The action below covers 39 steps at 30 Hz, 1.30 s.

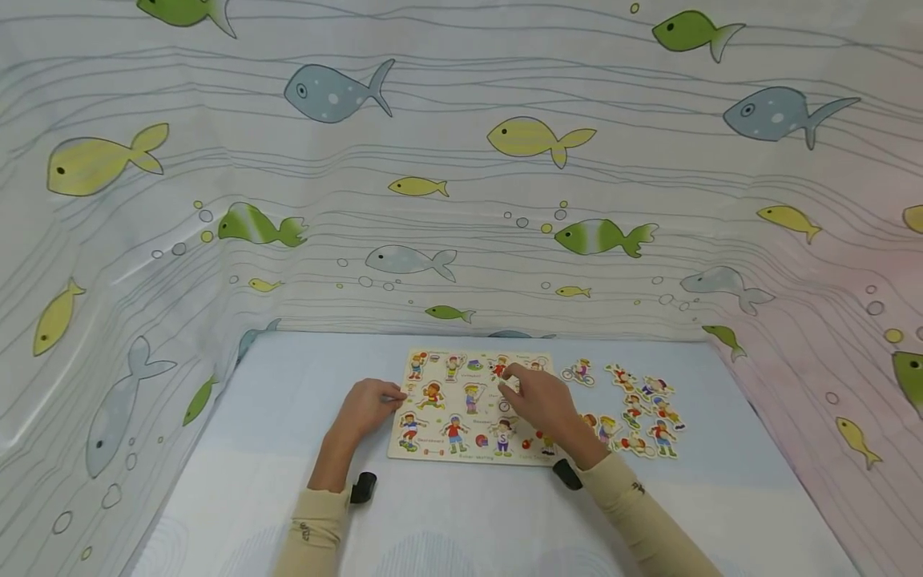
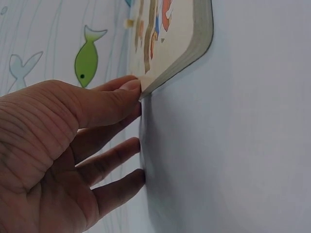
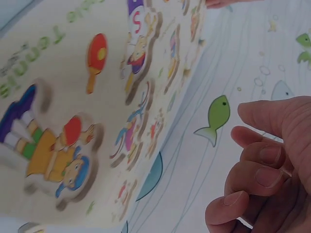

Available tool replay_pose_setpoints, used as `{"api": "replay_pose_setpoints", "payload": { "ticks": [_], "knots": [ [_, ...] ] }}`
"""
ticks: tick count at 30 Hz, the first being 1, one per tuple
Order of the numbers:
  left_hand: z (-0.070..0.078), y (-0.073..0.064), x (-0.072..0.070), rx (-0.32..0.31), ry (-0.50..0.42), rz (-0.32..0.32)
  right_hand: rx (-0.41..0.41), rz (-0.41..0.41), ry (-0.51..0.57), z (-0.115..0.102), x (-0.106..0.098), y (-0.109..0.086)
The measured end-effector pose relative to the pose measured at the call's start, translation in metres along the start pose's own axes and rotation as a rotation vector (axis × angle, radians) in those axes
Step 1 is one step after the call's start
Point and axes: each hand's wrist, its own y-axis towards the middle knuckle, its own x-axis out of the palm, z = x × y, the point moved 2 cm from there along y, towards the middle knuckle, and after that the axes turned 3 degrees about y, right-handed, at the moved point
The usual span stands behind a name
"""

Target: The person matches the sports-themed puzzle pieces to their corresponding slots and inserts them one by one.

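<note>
A wooden picture puzzle board (image 1: 399,450) with cartoon children playing sports lies flat on the table. My left hand (image 1: 368,405) is at the board's left edge; in the left wrist view the thumb and forefinger (image 2: 129,86) pinch that edge while the other fingers spread below. Over the board's right part hovers my right hand (image 1: 541,397), its fingers (image 3: 267,177) loosely bent with nothing between them. Close under it in the right wrist view are a table tennis player piece (image 3: 53,158) and a printed red paddle (image 3: 97,60). The right hand hides part of the board.
Right of the board lie several loose puzzle pieces (image 1: 662,437), some overlapping, and a cyclist piece (image 1: 578,372) apart from them. Black wrist cameras (image 1: 364,487) sit at both cuffs. A fish-patterned curtain (image 1: 476,224) surrounds the pale tabletop (image 1: 310,361) on three sides.
</note>
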Motion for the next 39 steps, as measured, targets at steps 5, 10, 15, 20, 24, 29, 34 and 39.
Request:
{"api": "replay_pose_setpoints", "payload": {
  "ticks": [5, 10, 15, 20, 24, 29, 34, 39],
  "knots": [
    [-0.002, 0.001, 0.000, 0.007, 0.003, 0.000, 0.047, -0.017, 0.008, 0.006, -0.003, -0.007],
    [-0.002, 0.001, 0.001, 0.006, -0.004, 0.001, 0.083, -0.027, -0.012, 0.011, -0.004, -0.011],
    [-0.001, 0.001, 0.000, 0.018, 0.013, 0.007, 0.080, -0.006, -0.006, 0.016, -0.005, -0.015],
    [-0.001, 0.001, 0.000, 0.017, 0.012, 0.005, 0.089, 0.009, -0.025, 0.023, -0.010, -0.019],
    [-0.002, 0.000, 0.000, 0.019, 0.009, 0.007, 0.117, 0.010, -0.030, 0.031, -0.015, -0.023],
    [-0.003, 0.001, 0.000, 0.032, -0.006, 0.015, 0.158, 0.005, -0.034, 0.043, -0.021, -0.028],
    [-0.002, 0.001, 0.000, 0.024, -0.009, 0.011, 0.180, 0.029, -0.047, 0.056, -0.023, -0.034],
    [-0.001, 0.001, 0.000, 0.004, -0.010, 0.002, 0.183, 0.051, -0.039, 0.070, -0.024, -0.040]
  ]
}}
